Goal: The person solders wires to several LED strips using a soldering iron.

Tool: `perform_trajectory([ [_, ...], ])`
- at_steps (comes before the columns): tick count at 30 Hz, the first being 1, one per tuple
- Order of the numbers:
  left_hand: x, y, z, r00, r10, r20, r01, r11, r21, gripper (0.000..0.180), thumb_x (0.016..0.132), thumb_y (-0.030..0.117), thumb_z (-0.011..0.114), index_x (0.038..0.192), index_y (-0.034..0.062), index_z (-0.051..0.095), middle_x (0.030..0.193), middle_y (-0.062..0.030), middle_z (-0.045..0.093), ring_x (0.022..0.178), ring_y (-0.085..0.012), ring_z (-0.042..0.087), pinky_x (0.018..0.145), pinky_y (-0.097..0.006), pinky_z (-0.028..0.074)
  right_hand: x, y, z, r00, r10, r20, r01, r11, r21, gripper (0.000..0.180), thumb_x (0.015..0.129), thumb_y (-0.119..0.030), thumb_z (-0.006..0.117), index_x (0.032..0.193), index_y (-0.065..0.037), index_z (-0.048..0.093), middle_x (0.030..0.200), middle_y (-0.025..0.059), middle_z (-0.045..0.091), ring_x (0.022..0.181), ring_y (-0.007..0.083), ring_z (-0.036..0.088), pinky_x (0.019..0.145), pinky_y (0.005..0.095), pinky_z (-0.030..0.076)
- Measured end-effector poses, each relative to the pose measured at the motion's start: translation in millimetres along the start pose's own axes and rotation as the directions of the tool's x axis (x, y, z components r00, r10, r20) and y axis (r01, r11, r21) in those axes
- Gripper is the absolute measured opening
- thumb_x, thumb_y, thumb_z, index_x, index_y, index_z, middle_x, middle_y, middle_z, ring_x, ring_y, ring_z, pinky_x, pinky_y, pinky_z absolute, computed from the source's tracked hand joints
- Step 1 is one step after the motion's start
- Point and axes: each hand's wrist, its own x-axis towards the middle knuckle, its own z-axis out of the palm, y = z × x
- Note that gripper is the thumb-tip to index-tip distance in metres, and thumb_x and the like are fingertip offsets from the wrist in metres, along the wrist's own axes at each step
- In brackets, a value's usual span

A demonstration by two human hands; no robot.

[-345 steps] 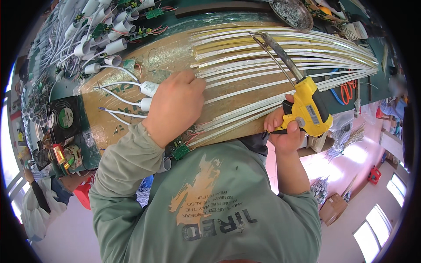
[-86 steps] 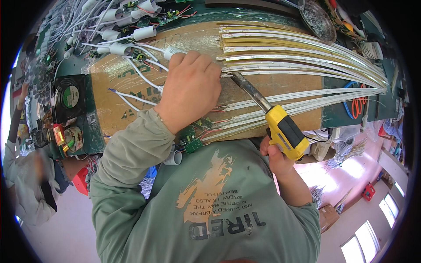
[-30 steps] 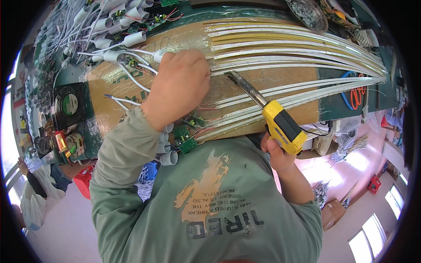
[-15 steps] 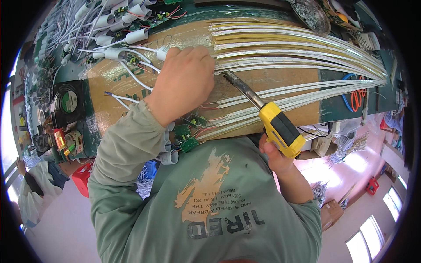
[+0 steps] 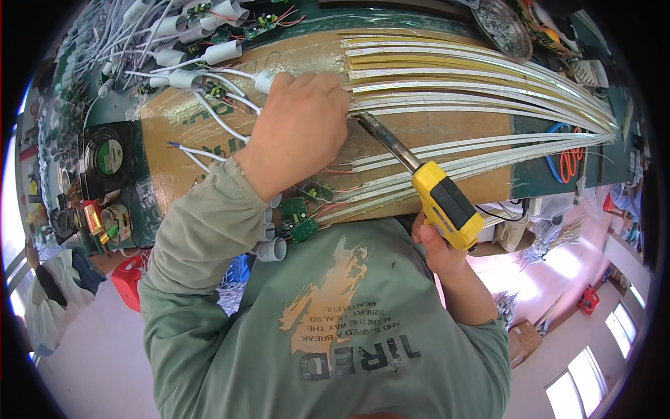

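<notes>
My left hand (image 5: 300,133) is closed at the left ends of the white LED strips (image 5: 433,87), its fingers bunched together. What it pinches is hidden under the fingers. My right hand (image 5: 441,243) grips a yellow and black soldering gun (image 5: 450,202) from below. The gun's dark tip points up and left, close beside my left hand at the end of a strip. Below my left wrist, lower LED strips (image 5: 433,167) have red wires joined to small green circuit boards (image 5: 301,229). A white tube-shaped cap (image 5: 265,81) on a white cable lies just past my left knuckles.
Cardboard (image 5: 174,126) covers the bench under the strips. White caps, cables and boards crowd the far left. A black fan (image 5: 108,160) stands at the left. Far right are a dark metal dish (image 5: 504,29) and orange-handled scissors (image 5: 569,164).
The whole view has shifted slightly. My left hand stays at the strip ends, and the soldering gun's tip remains beside it.
</notes>
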Motion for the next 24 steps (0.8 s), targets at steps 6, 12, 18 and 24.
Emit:
perform_trajectory([
  [6, 0.8, 0.0, -0.5, 1.000, -0.003, 0.007, 0.003, 1.000, -0.021, 0.006, 0.082, 0.011, 0.063, 0.085, 0.0061, 0.062, 0.095, -0.0072, 0.061, 0.095, -0.0284, 0.059, 0.083, -0.041, 0.040, -2.7, 3.4, -11.9, 0.996, -0.023, 0.081, 0.024, 1.000, -0.014, 0.039, 0.092, -0.025, 0.071, 0.118, -0.001, 0.055, 0.079, 0.0050, 0.058, 0.068, 0.0158, 0.055, 0.060, 0.0292, 0.045],
  [12, 0.0, 0.0, 0.7, 1.000, -0.015, 0.020, 0.015, 1.000, -0.011, 0.005, 0.083, 0.011, 0.063, 0.085, 0.0058, 0.063, 0.095, -0.0074, 0.061, 0.095, -0.0286, 0.059, 0.083, -0.041, 0.040, 12.3, -16.8, -3.1, 0.997, 0.026, -0.079, -0.014, 0.989, 0.144, 0.073, 0.088, -0.045, 0.075, 0.136, 0.002, 0.046, 0.073, 0.0032, 0.053, 0.059, 0.0132, 0.050, 0.054, 0.0281, 0.042],
  [18, 1.5, 2.0, -1.7, 1.000, -0.007, 0.010, 0.007, 1.000, -0.003, 0.005, 0.083, 0.011, 0.063, 0.085, 0.0056, 0.063, 0.095, -0.0075, 0.061, 0.094, -0.0289, 0.059, 0.082, -0.041, 0.040, 21.3, -16.6, -10.1, 0.994, -0.007, -0.113, 0.038, 0.960, 0.278, 0.071, 0.090, -0.041, 0.073, 0.137, 0.003, 0.044, 0.071, 0.0029, 0.052, 0.057, 0.0141, 0.050, 0.052, 0.0295, 0.043],
  [24, 0.4, 0.8, 0.5, 1.000, 0.004, -0.009, -0.004, 1.000, 0.008, 0.005, 0.083, 0.011, 0.063, 0.085, 0.0058, 0.063, 0.094, -0.0074, 0.061, 0.092, -0.0290, 0.059, 0.081, -0.041, 0.041, 24.1, -14.8, -11.3, 0.995, -0.008, -0.097, 0.039, 0.946, 0.322, 0.069, 0.092, -0.040, 0.071, 0.137, 0.004, 0.044, 0.070, 0.0031, 0.051, 0.056, 0.0138, 0.049, 0.051, 0.0293, 0.043],
])
